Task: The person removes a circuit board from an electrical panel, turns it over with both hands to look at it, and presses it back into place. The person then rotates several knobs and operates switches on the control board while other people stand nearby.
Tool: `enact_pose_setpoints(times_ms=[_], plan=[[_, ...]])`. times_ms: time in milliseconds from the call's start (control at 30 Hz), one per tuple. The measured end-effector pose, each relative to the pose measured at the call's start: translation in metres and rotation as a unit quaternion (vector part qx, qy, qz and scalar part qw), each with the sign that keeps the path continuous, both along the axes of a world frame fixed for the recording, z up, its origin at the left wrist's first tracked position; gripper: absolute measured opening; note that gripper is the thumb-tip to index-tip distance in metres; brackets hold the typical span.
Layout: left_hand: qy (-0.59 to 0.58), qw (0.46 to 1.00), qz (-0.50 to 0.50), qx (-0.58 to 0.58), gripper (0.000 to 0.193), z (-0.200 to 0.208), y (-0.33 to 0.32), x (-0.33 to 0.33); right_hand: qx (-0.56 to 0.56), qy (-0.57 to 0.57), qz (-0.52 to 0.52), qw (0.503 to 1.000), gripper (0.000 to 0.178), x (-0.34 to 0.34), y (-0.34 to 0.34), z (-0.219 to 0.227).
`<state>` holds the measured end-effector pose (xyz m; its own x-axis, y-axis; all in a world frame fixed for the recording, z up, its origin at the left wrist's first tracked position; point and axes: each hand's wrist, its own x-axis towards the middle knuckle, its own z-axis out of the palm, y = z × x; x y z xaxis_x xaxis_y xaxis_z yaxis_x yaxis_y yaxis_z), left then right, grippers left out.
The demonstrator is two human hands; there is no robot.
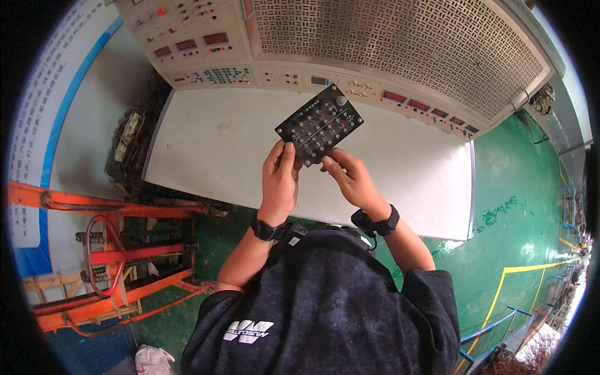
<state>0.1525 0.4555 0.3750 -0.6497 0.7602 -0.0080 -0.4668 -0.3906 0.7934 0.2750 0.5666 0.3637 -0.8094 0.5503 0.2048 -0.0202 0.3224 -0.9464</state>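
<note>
Both of my hands hold up a black rectangular circuit panel point(320, 125) above a white bench top. Its face carries rows of small round terminals, a few coloured parts and a grey knob near the far corner. The panel is turned at an angle. My left hand point(280, 178) grips the near left corner, thumb on the face and fingers behind it. At the near right edge, my right hand point(351, 177) pinches the panel between thumb and fingers. The fingertips under the panel are hidden. A black band sits on each wrist.
Behind the white bench top point(212, 144) stands a test console point(275, 75) with red displays, terminals and a perforated metal screen point(400, 37). An orange metal frame point(131, 256) stands at left. Green floor point(512, 181) with yellow lines and blue railings lies right.
</note>
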Motion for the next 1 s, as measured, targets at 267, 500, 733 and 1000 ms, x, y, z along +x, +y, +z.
enact_pose_setpoints(times_ms=[267,500,733,1000], plan=[[0.279,0.931,0.088,-0.219,0.022,-0.014,-0.020,-0.022,0.240,0.015,-0.134,0.961,0.016,0.022,0.024,0.061],[0.374,0.898,0.124,-0.198,0.019,0.007,-0.018,-0.003,0.471,-0.023,-0.136,0.871,0.024,0.013,0.033,0.070],[0.366,0.910,0.120,-0.153,0.021,0.010,-0.021,0.000,0.469,0.019,-0.185,0.864,0.017,0.010,0.030,0.063],[0.403,0.895,0.135,-0.138,0.019,0.015,-0.022,0.004,0.483,0.032,-0.189,0.854,0.016,0.010,0.030,0.059]])
